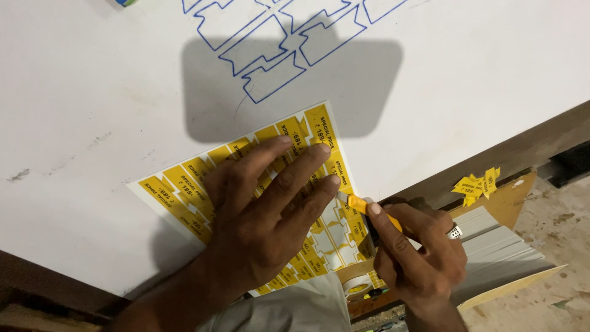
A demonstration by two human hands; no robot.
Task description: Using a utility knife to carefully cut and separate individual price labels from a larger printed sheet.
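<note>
left hand [264, 215]: lying flat, fingers spread, pinning the yellow label sheet [184, 190] on the white table [92, 92] (keeping it steady)
right hand [418, 252]: fingers gripping the yellow knife [362, 206], blade meeting the sheet

Left hand [264, 215] flat on yellow label sheet [184, 184], fingers spread, covers most of sheet's middle; blocks approach from lower left. Right hand [418, 252] w/ yellow cutter [362, 206] just beside left fingertips, tight gap btwn hands at sheet's right edge. White table [92, 92] open to left and above sheet, plenty of room up to blue outline drawing [283, 43]. Right of table edge: stack of grey card [498, 246], loose cut labels [476, 184], tape roll [356, 286] below, cluttered, close to right hand.
</note>
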